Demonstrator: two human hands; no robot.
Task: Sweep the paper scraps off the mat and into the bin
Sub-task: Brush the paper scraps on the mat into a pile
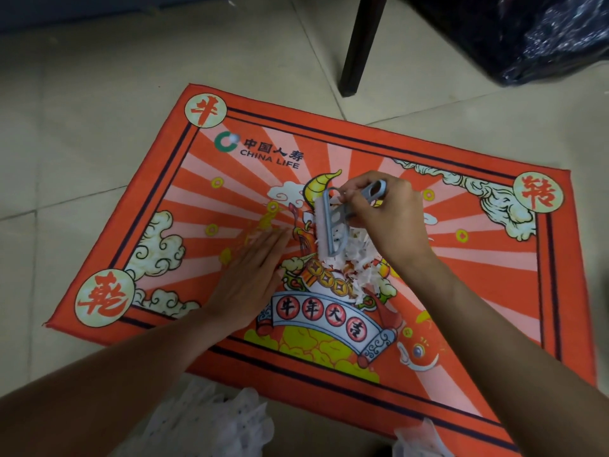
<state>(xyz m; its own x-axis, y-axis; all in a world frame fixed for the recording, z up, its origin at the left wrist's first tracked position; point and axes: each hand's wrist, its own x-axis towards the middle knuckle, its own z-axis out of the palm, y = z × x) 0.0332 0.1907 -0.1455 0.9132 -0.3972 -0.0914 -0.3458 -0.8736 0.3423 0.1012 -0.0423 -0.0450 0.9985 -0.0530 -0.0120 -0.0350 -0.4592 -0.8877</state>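
Mat [494,258], scraps [359,258], seemingly brush [333,222]

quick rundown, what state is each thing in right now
mat: lying flat on the tiled floor
paper scraps: heaped mid-mat, not yet swept off
brush: gripped by the handle, bristles at the heap
right hand: curled round the brush handle
left hand: flat on the mat, fingers straight
black plastic bag: crumpled, at the top right, beyond the mat
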